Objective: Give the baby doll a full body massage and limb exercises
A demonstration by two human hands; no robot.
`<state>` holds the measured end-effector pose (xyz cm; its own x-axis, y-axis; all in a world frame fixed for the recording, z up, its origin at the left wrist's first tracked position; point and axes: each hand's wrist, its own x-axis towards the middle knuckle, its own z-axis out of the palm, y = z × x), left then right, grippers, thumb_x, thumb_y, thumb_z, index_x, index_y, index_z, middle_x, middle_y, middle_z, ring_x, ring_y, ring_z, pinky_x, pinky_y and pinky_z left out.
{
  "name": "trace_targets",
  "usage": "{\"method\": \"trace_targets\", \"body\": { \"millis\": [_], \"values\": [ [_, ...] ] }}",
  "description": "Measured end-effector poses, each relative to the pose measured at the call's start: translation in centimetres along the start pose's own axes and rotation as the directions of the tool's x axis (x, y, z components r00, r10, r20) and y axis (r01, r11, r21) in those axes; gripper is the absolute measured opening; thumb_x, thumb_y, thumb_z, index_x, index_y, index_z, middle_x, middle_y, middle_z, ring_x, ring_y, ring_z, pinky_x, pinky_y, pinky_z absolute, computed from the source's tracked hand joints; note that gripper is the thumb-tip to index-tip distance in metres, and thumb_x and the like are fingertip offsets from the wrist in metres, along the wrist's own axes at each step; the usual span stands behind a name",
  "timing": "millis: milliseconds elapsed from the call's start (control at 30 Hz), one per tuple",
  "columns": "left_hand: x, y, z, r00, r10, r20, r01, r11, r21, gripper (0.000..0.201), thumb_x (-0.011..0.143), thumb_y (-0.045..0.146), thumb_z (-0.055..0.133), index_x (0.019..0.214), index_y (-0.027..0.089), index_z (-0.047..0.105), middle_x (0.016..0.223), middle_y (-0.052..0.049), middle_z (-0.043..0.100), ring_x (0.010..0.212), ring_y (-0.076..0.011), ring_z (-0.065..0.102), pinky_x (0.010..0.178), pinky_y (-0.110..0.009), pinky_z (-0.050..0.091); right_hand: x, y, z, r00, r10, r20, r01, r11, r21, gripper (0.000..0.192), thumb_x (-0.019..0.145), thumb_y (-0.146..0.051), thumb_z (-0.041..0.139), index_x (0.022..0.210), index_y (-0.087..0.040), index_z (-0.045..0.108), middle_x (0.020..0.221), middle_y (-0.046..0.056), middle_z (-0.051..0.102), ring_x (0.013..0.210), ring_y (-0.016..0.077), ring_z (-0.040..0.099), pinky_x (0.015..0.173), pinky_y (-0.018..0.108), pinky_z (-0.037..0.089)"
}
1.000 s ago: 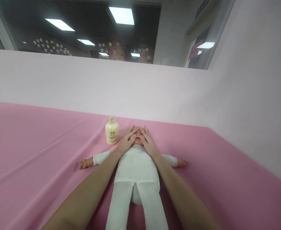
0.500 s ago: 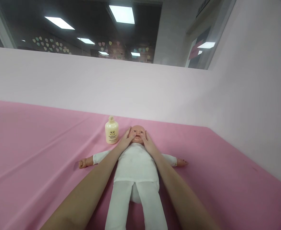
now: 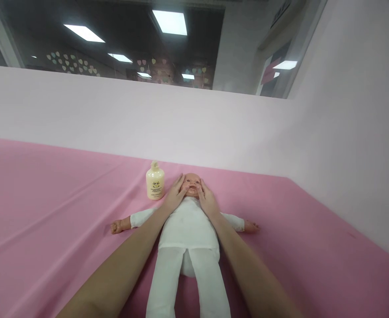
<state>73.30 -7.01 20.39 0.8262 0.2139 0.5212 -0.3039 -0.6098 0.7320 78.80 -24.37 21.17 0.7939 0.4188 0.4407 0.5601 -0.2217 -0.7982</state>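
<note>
A baby doll (image 3: pixel 189 225) in a white top and trousers lies on its back with its arms spread. My left hand (image 3: pixel 175 194) rests along the left side of the doll's head (image 3: pixel 192 177), its fingers stretched out and the thumb on the cheek near the mouth. On the opposite side my right hand (image 3: pixel 208 198) lies the same way, fingers straight and thumb by the other corner of the mouth. Both hands touch the face without wrapping round it. Left of the head stands a pale yellow pump bottle (image 3: pixel 155 184) with a printed label.
Pink cloth (image 3: pixel 65 190) with some creases covers the surface under the doll. Behind it rises a white wall (image 3: pixel 131 119) with a dark window (image 3: pixel 121 26) reflecting ceiling lights. Another white wall (image 3: pixel 353 141) closes the right side.
My thumbs have slid slightly downward and outward on the doll's cheeks. Both hands stay at the sides of its head, and the bottle stands where it was.
</note>
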Motion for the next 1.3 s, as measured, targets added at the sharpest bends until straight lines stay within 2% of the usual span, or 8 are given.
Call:
{"method": "trace_targets", "body": {
  "millis": [133,267,400,500,800,967,1100,1300],
  "values": [
    [0.1,0.1,-0.1,0.987,0.162,-0.012,-0.161,0.983,0.086,0.059,0.100,0.054,0.036,0.151,0.024,0.042,0.164,-0.007,0.026,0.152,-0.0219,0.026,0.125,-0.043,0.022,0.2,0.0,0.0,0.994,-0.109,0.019,0.109,0.994,-0.005,0.070,0.099,-0.063,0.029,0.154,-0.020,0.034,0.160,0.006,0.034,0.150,0.0212,0.031,0.125,0.042,0.025],
    [0.0,0.3,-0.1,0.971,0.238,0.015,-0.238,0.961,0.142,0.054,0.102,0.050,0.033,0.148,0.025,0.046,0.164,-0.005,0.026,0.152,-0.0220,0.024,0.126,-0.044,0.020,0.6,0.7,0.2,0.978,-0.197,0.063,0.197,0.980,0.000,0.068,0.099,-0.059,0.031,0.156,-0.022,0.028,0.164,0.004,0.025,0.154,0.0189,0.020,0.127,0.042,0.018],
    [-0.1,-0.1,-0.1,0.985,0.167,0.038,-0.170,0.980,0.108,0.062,0.100,0.052,0.037,0.156,0.025,0.030,0.166,-0.006,0.021,0.154,-0.0230,0.016,0.127,-0.045,0.015,0.4,0.8,0.1,0.988,-0.088,0.125,0.080,0.994,0.072,0.092,0.090,-0.061,0.053,0.160,-0.023,0.007,0.167,0.003,0.010,0.156,0.0203,0.008,0.128,0.043,0.010],
    [-0.1,-0.5,0.0,0.993,0.101,0.065,-0.103,0.994,0.040,0.075,0.096,0.053,0.046,0.159,0.023,0.019,0.167,-0.008,0.018,0.155,-0.0238,0.011,0.127,-0.044,0.012,0.1,0.5,-0.1,0.985,-0.009,0.170,-0.015,0.990,0.142,0.108,0.082,-0.061,0.065,0.160,-0.025,-0.001,0.168,0.003,0.005,0.156,0.0202,0.007,0.127,0.042,0.011],
    [-0.2,-0.3,0.3,0.997,-0.042,0.063,0.048,0.995,-0.087,0.082,0.093,0.057,0.049,0.159,0.017,0.020,0.166,-0.011,0.019,0.154,-0.0229,0.018,0.127,-0.039,0.013,-0.1,0.5,-0.1,0.981,0.109,0.159,-0.139,0.972,0.191,0.094,0.088,-0.071,0.048,0.160,-0.026,0.007,0.167,0.001,0.010,0.155,0.0188,0.012,0.128,0.041,0.009],
    [-0.3,0.1,0.1,0.997,-0.052,0.059,0.057,0.994,-0.089,0.081,0.094,0.061,0.044,0.158,0.015,0.023,0.166,-0.011,0.020,0.154,-0.0214,0.018,0.127,-0.037,0.012,-0.2,0.5,0.0,0.985,0.091,0.147,-0.122,0.970,0.211,0.093,0.090,-0.075,0.035,0.160,-0.021,0.005,0.168,0.003,0.007,0.156,0.0175,0.009,0.128,0.040,0.008],
    [-0.4,0.0,0.1,0.997,-0.062,0.051,0.067,0.992,-0.105,0.077,0.096,0.061,0.038,0.157,0.017,0.024,0.166,-0.009,0.020,0.154,-0.0198,0.017,0.127,-0.037,0.011,0.2,1.0,0.2,0.994,0.025,0.104,-0.049,0.971,0.234,0.085,0.093,-0.074,0.025,0.159,-0.021,0.016,0.166,0.002,0.018,0.154,0.0165,0.016,0.128,0.039,0.011],
    [-0.5,-0.3,0.4,0.997,-0.076,0.015,0.078,0.982,-0.174,0.069,0.100,0.057,0.031,0.155,0.016,0.031,0.166,-0.009,0.022,0.154,-0.0198,0.017,0.128,-0.038,0.009,0.5,1.1,0.2,0.998,0.012,0.065,-0.028,0.966,0.257,0.073,0.096,-0.068,0.026,0.156,-0.027,0.029,0.162,-0.002,0.030,0.152,0.0167,0.025,0.127,0.041,0.016]
  ]
}}
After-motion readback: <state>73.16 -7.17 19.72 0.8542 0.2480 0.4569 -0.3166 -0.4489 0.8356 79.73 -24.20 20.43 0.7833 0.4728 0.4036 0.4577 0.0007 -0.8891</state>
